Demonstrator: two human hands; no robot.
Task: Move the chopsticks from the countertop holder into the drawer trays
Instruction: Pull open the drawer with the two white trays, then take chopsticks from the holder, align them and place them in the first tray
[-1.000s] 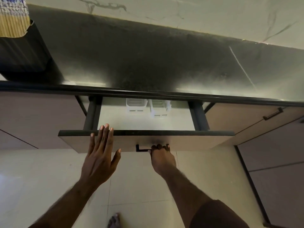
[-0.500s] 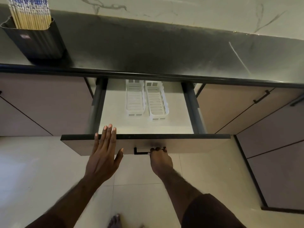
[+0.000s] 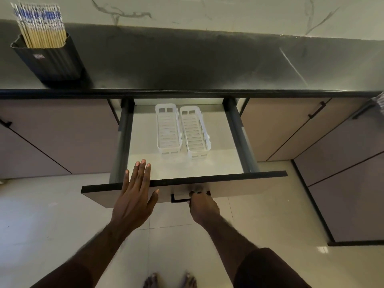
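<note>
A bundle of wooden chopsticks (image 3: 41, 28) with blue-patterned tops stands in a black ribbed holder (image 3: 52, 59) at the far left of the dark countertop (image 3: 187, 59). Below it the drawer (image 3: 239, 185) is pulled far out. Two empty white slotted trays, the left tray (image 3: 168, 129) and the right tray (image 3: 195, 132), lie side by side on its pale floor. My right hand (image 3: 203, 206) grips the black drawer handle (image 3: 178, 200). My left hand (image 3: 135, 196) hovers flat over the drawer's front edge, fingers spread, holding nothing.
Closed brown cabinet fronts flank the drawer, with black handles (image 3: 316, 110) at the right. Dark drawer rails (image 3: 239, 129) run along both sides. A marble wall rises behind the counter. Pale floor tiles and my bare feet (image 3: 170, 280) lie below.
The drawer has slid out much farther, pulled by my right hand, uncovering both trays fully. The view has tilted so the holder with chopsticks shows whole. My left hand stays open over the front.
</note>
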